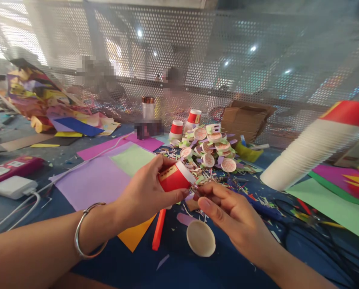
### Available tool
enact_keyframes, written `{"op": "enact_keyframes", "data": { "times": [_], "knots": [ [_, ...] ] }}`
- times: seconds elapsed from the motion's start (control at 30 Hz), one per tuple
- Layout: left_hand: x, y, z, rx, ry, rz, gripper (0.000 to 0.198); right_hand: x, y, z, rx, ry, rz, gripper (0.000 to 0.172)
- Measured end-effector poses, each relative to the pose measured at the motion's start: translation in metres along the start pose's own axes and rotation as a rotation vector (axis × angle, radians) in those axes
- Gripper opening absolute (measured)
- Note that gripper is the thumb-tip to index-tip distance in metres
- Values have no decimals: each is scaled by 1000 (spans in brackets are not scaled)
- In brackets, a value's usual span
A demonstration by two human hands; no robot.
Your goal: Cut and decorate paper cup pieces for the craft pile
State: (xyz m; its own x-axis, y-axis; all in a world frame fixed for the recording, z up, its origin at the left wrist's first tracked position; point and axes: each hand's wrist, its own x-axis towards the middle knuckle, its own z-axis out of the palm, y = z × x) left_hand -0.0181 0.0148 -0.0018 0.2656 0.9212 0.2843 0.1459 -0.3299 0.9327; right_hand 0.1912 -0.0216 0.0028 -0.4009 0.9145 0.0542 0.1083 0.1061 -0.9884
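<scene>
So the left hand (146, 192) has a small red paper cup (175, 176) wrapped in its fingers, thumb on the near side, and the cup is lying on its side with its long axis running roughly left to right, white rim pointing toward the right hand (227, 212). That right hand is right at the rim, fingers curled in and pinched together on something thin at the cup's edge; can't really make out what it is, too small and hidden behind the knuckles. Both hands hover just above the blue table (131, 265), with the cup between them, nearer the left palm. Just below the right hand there's a round cream paper disc (201, 239) lying flat, and an orange marker (159, 229) beside it. Behind the cup sits a pile of finished cup flowers (211, 150), and off to the right a long tilted stack of cups (314, 144).
</scene>
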Motion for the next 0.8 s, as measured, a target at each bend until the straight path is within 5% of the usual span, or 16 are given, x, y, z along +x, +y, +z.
{"op": "enact_keyframes", "data": {
  "times": [0.53, 0.8],
  "knots": [
    [1, 4, 3, 343, 132, 109, 41, 1, -2, 1, -47, 28, 47, 34],
    [-3, -6, 1, 563, 183, 340, 38, 0, 5, 3, -94, 67, 69, 39]
  ]
}}
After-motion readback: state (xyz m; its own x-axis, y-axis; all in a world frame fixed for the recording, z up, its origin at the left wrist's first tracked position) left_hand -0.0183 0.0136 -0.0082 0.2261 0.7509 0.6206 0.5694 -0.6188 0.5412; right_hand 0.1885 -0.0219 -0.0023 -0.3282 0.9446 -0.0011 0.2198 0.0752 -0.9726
